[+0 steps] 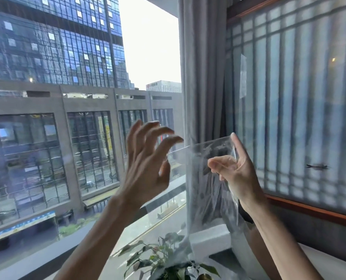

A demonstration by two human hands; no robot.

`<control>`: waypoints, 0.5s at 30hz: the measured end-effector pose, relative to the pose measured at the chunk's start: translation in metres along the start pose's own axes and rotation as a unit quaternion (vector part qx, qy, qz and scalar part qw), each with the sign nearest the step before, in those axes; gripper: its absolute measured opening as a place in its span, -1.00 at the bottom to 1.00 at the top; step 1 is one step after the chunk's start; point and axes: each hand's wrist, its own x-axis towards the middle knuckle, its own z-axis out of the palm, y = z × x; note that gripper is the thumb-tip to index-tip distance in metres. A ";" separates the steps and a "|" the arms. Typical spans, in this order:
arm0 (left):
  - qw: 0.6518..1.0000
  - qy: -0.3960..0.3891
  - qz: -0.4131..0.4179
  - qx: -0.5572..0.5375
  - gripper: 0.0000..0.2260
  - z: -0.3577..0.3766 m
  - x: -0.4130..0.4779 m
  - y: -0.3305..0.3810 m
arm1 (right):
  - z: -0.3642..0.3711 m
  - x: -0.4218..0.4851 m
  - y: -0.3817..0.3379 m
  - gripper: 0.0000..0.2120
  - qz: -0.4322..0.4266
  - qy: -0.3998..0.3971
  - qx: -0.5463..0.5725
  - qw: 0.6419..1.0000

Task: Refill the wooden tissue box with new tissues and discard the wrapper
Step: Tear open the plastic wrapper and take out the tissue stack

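A clear plastic wrapper (pixel 208 190) hangs in the air in front of the window and curtain. My right hand (pixel 234 168) pinches its upper right edge between thumb and fingers. My left hand (pixel 148 158) is raised just left of the wrapper's top edge, fingers spread and curled, holding nothing; I cannot tell whether its fingertips touch the plastic. The wooden tissue box and the new tissues are out of view.
A large window (pixel 67 118) looks onto city buildings. A grey curtain (pixel 202 67) hangs at centre, with a lattice screen (pixel 299 98) on the right. A leafy potted plant (pixel 168 259) stands below my hands beside a white ledge (pixel 210 239).
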 end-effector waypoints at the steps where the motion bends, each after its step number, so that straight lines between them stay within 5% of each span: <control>1: 1.000 -0.005 0.009 -0.013 -0.54 -0.003 0.003 0.003 | 0.000 -0.001 -0.003 0.05 -0.008 0.002 0.000 1.000; 5: 0.997 -0.007 0.029 -0.073 -0.78 -0.018 0.005 0.002 | -0.015 -0.011 -0.012 0.10 -0.015 0.025 -0.001 1.000; 9: 0.975 -0.119 0.169 0.080 -0.61 -0.012 0.009 -0.007 | -0.026 -0.024 -0.019 0.08 -0.018 0.024 -0.011 0.999; 15: 0.951 -0.262 0.121 0.114 -0.74 0.018 0.015 -0.031 | -0.034 -0.039 -0.034 0.04 -0.049 0.034 -0.033 0.998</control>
